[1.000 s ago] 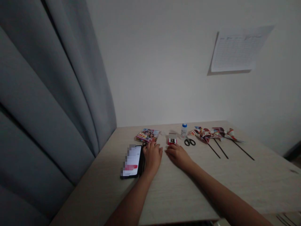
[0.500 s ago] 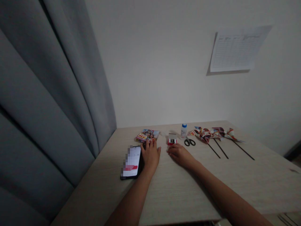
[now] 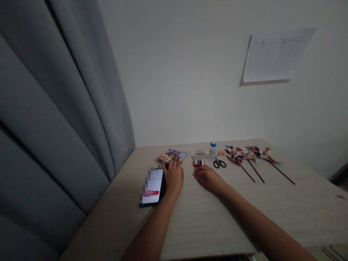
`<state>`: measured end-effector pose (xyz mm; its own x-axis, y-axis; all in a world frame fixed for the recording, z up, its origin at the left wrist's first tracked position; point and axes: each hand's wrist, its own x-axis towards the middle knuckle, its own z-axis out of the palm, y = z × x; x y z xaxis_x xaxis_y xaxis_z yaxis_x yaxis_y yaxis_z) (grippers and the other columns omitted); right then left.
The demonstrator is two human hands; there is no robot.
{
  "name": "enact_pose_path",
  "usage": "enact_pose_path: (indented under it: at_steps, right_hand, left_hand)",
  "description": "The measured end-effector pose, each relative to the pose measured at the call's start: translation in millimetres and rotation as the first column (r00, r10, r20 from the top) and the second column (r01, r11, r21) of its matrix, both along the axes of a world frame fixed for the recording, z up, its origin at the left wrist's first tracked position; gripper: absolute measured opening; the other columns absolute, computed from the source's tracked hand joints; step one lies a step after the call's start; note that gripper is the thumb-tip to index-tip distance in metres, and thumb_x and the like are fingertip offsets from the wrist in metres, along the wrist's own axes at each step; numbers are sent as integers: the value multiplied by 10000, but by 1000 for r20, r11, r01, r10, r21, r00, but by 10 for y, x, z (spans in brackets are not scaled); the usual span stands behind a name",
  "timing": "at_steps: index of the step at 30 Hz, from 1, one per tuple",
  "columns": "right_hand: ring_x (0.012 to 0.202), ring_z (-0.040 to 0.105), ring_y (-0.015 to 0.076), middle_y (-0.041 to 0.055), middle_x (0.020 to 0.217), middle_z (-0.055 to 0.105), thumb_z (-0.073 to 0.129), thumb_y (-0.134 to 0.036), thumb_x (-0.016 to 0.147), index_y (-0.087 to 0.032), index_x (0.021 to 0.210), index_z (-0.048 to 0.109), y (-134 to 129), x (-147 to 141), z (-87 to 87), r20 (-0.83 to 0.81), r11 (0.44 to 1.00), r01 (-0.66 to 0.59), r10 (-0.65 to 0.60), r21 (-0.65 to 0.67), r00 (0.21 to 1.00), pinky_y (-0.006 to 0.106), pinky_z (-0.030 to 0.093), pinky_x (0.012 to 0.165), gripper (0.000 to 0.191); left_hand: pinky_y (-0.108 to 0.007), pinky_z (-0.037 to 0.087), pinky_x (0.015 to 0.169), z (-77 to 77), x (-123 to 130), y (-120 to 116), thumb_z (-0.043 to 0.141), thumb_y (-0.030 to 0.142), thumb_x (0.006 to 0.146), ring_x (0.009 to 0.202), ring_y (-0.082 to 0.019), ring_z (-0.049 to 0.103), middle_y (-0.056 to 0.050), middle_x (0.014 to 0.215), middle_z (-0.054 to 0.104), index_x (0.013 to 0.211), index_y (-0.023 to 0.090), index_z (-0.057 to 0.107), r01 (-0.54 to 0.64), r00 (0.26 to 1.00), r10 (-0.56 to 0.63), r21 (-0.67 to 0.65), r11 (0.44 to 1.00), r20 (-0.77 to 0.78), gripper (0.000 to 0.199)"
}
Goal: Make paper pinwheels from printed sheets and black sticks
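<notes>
On my feed, the left hand [image 3: 174,177] lies released at the glossy multicoloured paper stack [image 3: 171,155] on the pale wooden worktop [image 3: 201,228]; I'd press lightly. The right hand [image 3: 210,179] curls its fingers by the small red box [image 3: 199,162], grip unreadable.

Left hand [image 3: 174,178]: palm down, fingers extended forward and slightly parted. Right hand [image 3: 210,179]: apart from the left, roughly level with it, knuckles up, fingers loosely bent and directed toward the left. Bare forearms [image 3: 252,216] slant back and outward behind the hands.
</notes>
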<state>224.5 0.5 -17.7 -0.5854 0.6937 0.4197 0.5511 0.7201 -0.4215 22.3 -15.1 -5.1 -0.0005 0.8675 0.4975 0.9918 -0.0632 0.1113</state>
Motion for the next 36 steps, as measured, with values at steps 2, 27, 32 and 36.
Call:
enact_pose_path:
  at_steps: [2, 27, 32, 36]
  right_hand:
    - [1064, 629, 221, 87, 1078, 727, 587, -220, 927, -212, 1033, 762, 9, 6, -4, -5, 1000, -4, 4, 0, 1000, 361, 491, 961, 205]
    - [1086, 624, 224, 90, 1088, 717, 600, -197, 912, -210, 1027, 767, 20, 6, -10, -31, 1000, -6, 6, -18, 999, 369, 488, 989, 203]
    - [1087, 624, 224, 93, 1095, 720, 600, -214, 919, -205, 1022, 769, 21, 8, -5, -37, 1000, -14, 14, -20, 999, 366, 484, 994, 198]
    - [1059, 635, 216, 88, 1077, 728, 579, -226, 931, -205, 1014, 769, -20, 11, 54, -10, 1000, 20, -20, -22, 1000, 342, 488, 970, 208]
  left_hand:
    - [-630, 113, 1204, -26, -27, 56, 534, 237, 937, 1330, -326, 464, -119, 1319, 664, 1251, 193, 676, -24, 1000, 24, 9, 1000, -18, 348]
    - [-661, 143, 1158, -40, 8, 140, 445, 196, 959, 1190, -337, 563, -143, 988, 766, 1031, 187, 789, -103, 995, 103, 7, 995, 10, 351]
    - [-657, 119, 1173, -44, 4, 167, 461, 207, 966, 1212, -317, 573, -133, 1034, 767, 1042, 199, 774, -113, 990, 110, 30, 993, 84, 323]
    - [-638, 93, 1189, -47, -9, 164, 514, 261, 967, 1200, -300, 587, -107, 1054, 765, 1004, 216, 764, -115, 986, 110, 31, 993, 126, 257]
